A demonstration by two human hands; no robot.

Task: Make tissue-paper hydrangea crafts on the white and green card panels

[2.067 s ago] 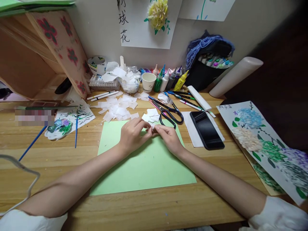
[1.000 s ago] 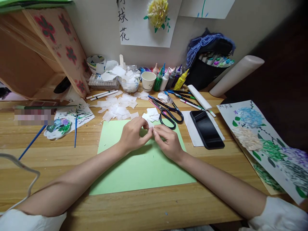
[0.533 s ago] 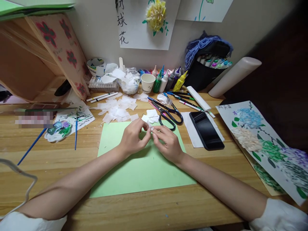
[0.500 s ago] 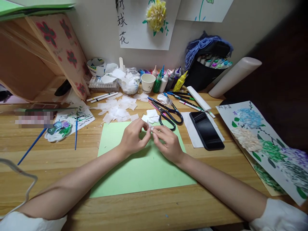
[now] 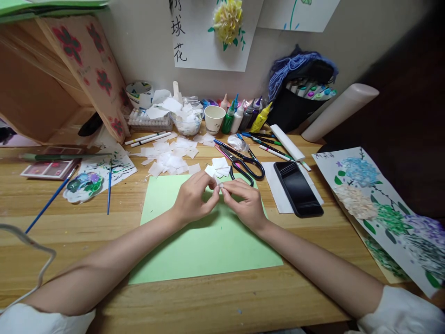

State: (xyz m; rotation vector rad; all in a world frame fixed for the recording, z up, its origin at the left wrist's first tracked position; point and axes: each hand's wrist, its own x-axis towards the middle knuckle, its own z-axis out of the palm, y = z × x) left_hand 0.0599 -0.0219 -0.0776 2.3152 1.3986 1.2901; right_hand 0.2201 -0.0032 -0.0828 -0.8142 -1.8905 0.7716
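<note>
A small piece of white paper (image 5: pixel 220 185) is pinched between the fingertips of both hands, above the upper part of a green sheet (image 5: pixel 208 246). My left hand (image 5: pixel 195 197) holds it from the left with thumb and forefinger. From the right, the thumb and forefinger of my right hand (image 5: pixel 245 202) close on it. Just beyond the fingers lies a small stack of white paper squares (image 5: pixel 219 167). Black-handled scissors (image 5: pixel 243 163) rest right of the stack. The paper's exact shape is too small to tell.
Loose white paper pieces (image 5: pixel 172 160) spread beyond the sheet, near a paper cup (image 5: pixel 214 119) and paint bottles (image 5: pixel 238 117). A phone (image 5: pixel 298 189) lies at right, beside flower artwork (image 5: pixel 385 208). A paint palette (image 5: pixel 83 186) and brushes are at left.
The right hand's fingers have shifted slightly around the small paper piece. The left hand keeps nearly the same pinch. The camera view has moved a little.
</note>
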